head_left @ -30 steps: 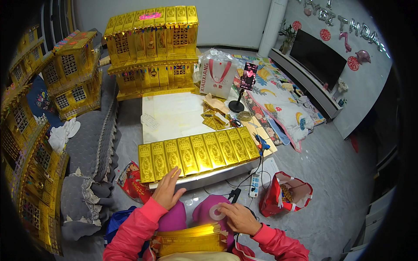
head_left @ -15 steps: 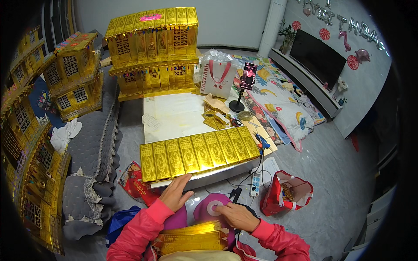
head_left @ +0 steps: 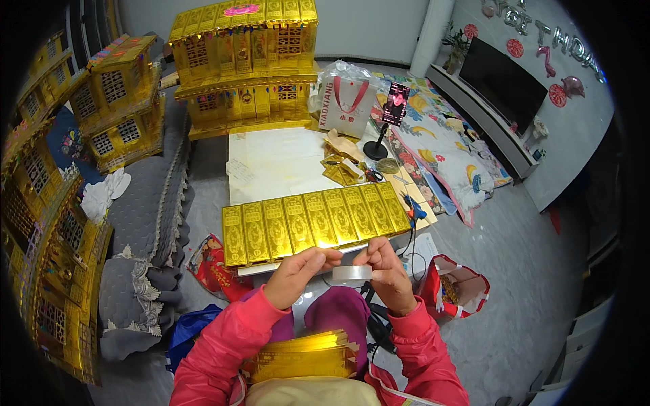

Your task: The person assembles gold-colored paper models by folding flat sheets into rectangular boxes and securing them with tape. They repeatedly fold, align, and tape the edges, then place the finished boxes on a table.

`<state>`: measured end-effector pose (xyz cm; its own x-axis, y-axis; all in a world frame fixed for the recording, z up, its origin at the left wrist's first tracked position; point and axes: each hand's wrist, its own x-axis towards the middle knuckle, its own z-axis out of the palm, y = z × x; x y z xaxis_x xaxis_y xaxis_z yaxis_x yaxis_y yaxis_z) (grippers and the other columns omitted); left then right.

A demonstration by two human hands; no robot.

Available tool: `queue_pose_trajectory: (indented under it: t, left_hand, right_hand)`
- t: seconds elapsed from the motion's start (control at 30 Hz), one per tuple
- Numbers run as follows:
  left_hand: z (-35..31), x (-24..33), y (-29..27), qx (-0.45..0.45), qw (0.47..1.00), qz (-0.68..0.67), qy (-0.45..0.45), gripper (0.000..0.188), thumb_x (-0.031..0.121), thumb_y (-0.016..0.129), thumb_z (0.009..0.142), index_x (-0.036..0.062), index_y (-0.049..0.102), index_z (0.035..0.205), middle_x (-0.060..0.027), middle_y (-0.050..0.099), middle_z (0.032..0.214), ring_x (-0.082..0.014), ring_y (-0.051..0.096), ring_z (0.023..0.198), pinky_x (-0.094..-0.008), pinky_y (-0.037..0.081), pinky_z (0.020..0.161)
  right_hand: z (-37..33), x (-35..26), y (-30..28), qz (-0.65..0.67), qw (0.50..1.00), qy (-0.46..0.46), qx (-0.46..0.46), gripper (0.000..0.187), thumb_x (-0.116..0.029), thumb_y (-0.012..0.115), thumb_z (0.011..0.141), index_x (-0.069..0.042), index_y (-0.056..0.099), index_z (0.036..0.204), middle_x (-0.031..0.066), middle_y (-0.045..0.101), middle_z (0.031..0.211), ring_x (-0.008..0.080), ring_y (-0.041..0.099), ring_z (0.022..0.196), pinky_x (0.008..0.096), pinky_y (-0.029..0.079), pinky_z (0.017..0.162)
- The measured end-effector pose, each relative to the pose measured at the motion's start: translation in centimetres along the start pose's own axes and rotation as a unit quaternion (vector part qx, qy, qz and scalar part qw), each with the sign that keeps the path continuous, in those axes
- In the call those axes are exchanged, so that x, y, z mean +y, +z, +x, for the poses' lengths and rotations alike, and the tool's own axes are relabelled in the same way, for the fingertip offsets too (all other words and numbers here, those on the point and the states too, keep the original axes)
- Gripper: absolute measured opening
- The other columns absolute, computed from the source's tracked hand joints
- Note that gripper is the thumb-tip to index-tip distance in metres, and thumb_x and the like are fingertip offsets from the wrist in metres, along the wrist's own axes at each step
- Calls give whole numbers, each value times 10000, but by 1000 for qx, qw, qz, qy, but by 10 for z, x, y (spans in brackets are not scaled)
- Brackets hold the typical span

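One tape roll (head_left: 352, 273); red-lettered bag (head_left: 348, 107)

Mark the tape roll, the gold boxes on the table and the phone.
Tape roll (head_left: 351, 273), head view: outer side.
Gold boxes (head_left: 319, 220), head view: a mid-row box's top.
Phone (head_left: 396, 103), head view: screen.

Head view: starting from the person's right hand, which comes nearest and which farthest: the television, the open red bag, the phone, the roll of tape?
1. Roll of tape: held in the right hand.
2. Open red bag: on the floor, to the right.
3. Phone: ahead, on a stand.
4. Television: far right, by the wall.
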<state>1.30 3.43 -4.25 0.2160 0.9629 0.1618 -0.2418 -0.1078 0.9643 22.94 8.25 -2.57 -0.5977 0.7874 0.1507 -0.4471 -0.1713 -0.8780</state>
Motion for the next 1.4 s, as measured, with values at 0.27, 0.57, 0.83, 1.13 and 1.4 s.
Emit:
queue_pose_trajectory:
  t: [0.27, 0.57, 0.83, 1.13, 1.4]
  left_hand:
    - [0, 14, 5, -18, 998, -44, -43, 371, 285, 443, 1058, -24, 606, 1184, -40, 641, 1072, -105, 585, 998, -261, 456, 918]
    - [-3, 19, 9, 53, 996, -50, -44, 219, 130, 662, 945, 1, 633, 1118, -20, 637, 1049, -83, 588, 980, -245, 492, 869]
    - [-2, 9, 0, 102, 995, -7, 16, 150, 97, 690, 915, 12, 638, 1027, -6, 626, 1002, -79, 580, 938, -238, 494, 843]
    - [-2, -9, -19, 255, 910, 299, 129, 91, 86, 687, 855, 16, 634, 878, -79, 562, 849, -187, 534, 745, -300, 428, 672]
    - [-47, -57, -115, 390, 780, 480, 97, 73, 77, 635, 875, 19, 589, 873, -120, 540, 837, -281, 541, 808, -372, 433, 756]
  right_hand:
    - [5, 3, 2, -30, 1000, -8, 0, 425, -191, 638, 813, -98, 392, 1147, 130, 630, 1008, 175, 596, 915, 274, 439, 835]
    - [3, 2, 5, -133, 990, -35, -37, 335, -81, 591, 909, -77, 372, 1163, 82, 575, 1070, 114, 518, 960, 258, 404, 840]
    - [9, 9, 11, -160, 986, -27, -44, 301, -64, 577, 920, -82, 381, 1148, 66, 567, 1076, 96, 498, 963, 251, 399, 842]
    - [32, 19, 11, -214, 973, 48, -73, 215, -162, 593, 977, -82, 420, 1077, 27, 562, 943, 80, 528, 815, 227, 426, 712]
    - [51, 17, -117, -448, 872, 166, -103, 288, -226, 647, 934, -24, 524, 1098, 77, 582, 976, 171, 563, 929, 316, 461, 841]
